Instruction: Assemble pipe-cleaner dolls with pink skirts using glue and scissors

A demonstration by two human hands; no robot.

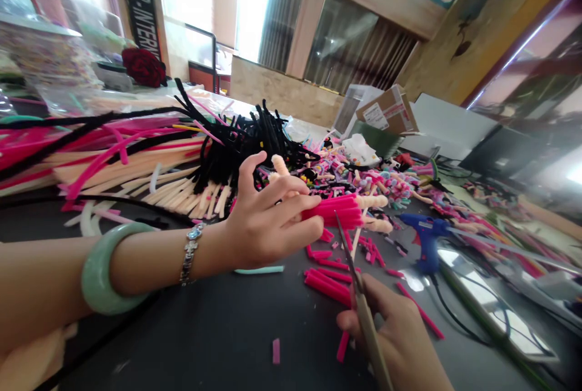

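Pink figure point(339, 210), held by the closer left hand point(273, 221), lies at 1 o'clock, long axis toward 3, while the right hand point(400, 330), 5 o'clock from it, grips scissors point(366, 319) angled toward 11.

On my feed, a thick, rounded bangle point(93, 271) in cloudy pale green circles the left forearm point(157, 257). Nearer the left hand point(268, 224), I make out a slim silver-coloured bracelet point(189, 253) of small ornamental links, with a light blue oval piece point(195, 233) on top. The right hand point(398, 324) shows me bare, slender fingers and a slightly blurred outline.
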